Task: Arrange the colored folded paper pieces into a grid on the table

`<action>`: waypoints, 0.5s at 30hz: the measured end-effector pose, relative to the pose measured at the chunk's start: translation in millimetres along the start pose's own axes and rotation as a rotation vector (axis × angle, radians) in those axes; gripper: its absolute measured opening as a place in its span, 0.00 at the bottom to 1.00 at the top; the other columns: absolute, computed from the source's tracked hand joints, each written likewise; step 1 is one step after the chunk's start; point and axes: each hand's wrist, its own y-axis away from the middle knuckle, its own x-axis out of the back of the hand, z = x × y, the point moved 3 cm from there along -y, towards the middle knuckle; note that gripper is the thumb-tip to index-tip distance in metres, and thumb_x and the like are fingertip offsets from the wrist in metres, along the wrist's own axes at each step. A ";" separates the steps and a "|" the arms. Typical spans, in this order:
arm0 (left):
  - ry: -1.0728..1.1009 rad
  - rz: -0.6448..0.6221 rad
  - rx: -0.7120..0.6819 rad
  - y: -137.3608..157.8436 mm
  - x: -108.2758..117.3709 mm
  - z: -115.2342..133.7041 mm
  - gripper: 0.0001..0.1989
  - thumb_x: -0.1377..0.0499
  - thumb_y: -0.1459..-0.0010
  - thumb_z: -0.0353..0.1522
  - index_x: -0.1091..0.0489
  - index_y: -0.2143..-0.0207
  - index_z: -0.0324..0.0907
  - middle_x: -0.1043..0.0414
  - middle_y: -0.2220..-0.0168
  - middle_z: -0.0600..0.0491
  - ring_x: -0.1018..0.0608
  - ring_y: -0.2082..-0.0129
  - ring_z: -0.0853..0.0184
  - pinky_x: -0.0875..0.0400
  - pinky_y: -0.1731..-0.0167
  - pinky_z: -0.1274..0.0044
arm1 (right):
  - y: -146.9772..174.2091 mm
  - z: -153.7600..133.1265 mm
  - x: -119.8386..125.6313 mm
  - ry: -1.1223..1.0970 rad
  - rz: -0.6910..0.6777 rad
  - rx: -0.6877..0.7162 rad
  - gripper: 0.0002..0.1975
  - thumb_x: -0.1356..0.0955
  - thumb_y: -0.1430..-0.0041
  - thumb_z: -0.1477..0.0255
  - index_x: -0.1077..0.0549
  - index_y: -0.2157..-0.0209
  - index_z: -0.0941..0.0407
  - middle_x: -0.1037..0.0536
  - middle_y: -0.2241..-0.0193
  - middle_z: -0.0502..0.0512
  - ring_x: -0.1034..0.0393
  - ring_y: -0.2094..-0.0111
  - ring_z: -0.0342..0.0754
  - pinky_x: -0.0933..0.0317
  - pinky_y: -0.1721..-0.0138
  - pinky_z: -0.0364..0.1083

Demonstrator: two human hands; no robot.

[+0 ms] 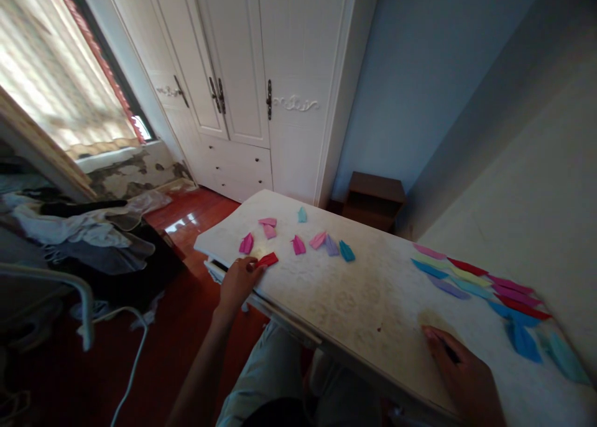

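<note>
Near the table's [364, 321] near edge, toward its left end, lies the red piece [268, 260], its left end pinched between the thumb and fingers of the left hand [242, 281]. It seems thin and folded, paper or cloth; I cannot tell which. Likely it is very light, soft and easily creased, with little slip to it. The best hold is probably a light fingertip pinch at a narrow end or along a fold, since a hard squeeze could crush its shape.

Just beyond it, toward the far edge, sit more small pieces: a magenta piece [246, 243] near the left end, two pink pieces [269, 228] touching each other, and a pale green piece [302, 215] closest to the far edge. Farther right, a purple piece [331, 245] lies just beside a teal piece [346, 251].

Well apart, by the right end, flat coloured strips [469, 268] overlap in rows. The right hand [459, 365] rests at the near edge there, fingers curled; whether it grips anything I cannot tell. Past the far edge stand a white wardrobe [298, 54] and a brown cabinet [375, 188].
</note>
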 end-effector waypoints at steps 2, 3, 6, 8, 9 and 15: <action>-0.009 -0.004 -0.003 -1.6 -3.0 1.2 0.17 0.43 0.44 0.42 0.25 0.59 0.41 0.27 0.65 0.47 0.24 0.65 0.62 0.34 0.64 0.74 | 1.0 -1.8 0.7 0.006 0.028 0.013 0.32 0.40 0.51 0.44 0.20 0.64 0.54 0.20 0.62 0.57 0.25 0.60 0.58 0.32 0.56 0.52; 0.002 -0.004 -0.012 -2.7 -4.0 1.2 0.15 0.43 0.44 0.40 0.25 0.60 0.42 0.26 0.64 0.47 0.24 0.65 0.62 0.33 0.64 0.74 | 1.3 -2.5 1.0 0.008 0.037 0.019 0.31 0.40 0.51 0.44 0.20 0.64 0.54 0.20 0.63 0.57 0.25 0.60 0.57 0.31 0.56 0.52; 0.088 0.001 -0.056 -6.3 -5.5 -0.9 0.12 0.43 0.45 0.37 0.25 0.63 0.41 0.25 0.63 0.48 0.24 0.62 0.62 0.33 0.59 0.74 | 1.6 -4.0 1.9 0.022 0.043 0.029 0.31 0.39 0.51 0.44 0.20 0.65 0.54 0.20 0.63 0.57 0.25 0.61 0.57 0.31 0.58 0.51; 0.164 0.002 -0.055 -7.4 -6.2 -4.3 0.11 0.42 0.46 0.36 0.25 0.64 0.41 0.24 0.62 0.48 0.24 0.60 0.61 0.33 0.56 0.73 | 1.2 -4.8 2.6 0.039 0.039 0.028 0.31 0.39 0.52 0.44 0.20 0.65 0.54 0.20 0.63 0.57 0.25 0.61 0.57 0.31 0.58 0.51; 0.203 0.000 -0.049 -7.4 -6.6 -6.2 0.11 0.42 0.47 0.36 0.25 0.64 0.41 0.24 0.61 0.49 0.24 0.59 0.61 0.33 0.56 0.73 | 0.9 -5.2 3.0 0.050 0.039 0.027 0.31 0.39 0.52 0.44 0.20 0.66 0.53 0.20 0.63 0.57 0.25 0.61 0.58 0.31 0.58 0.51; 0.442 -0.041 -0.041 0.6 -10.3 -14.4 0.16 0.45 0.45 0.41 0.25 0.64 0.39 0.23 0.68 0.50 0.24 0.71 0.66 0.30 0.69 0.76 | -0.4 -4.5 3.0 0.090 0.013 -0.005 0.32 0.39 0.53 0.43 0.20 0.64 0.54 0.20 0.63 0.58 0.25 0.61 0.59 0.32 0.57 0.53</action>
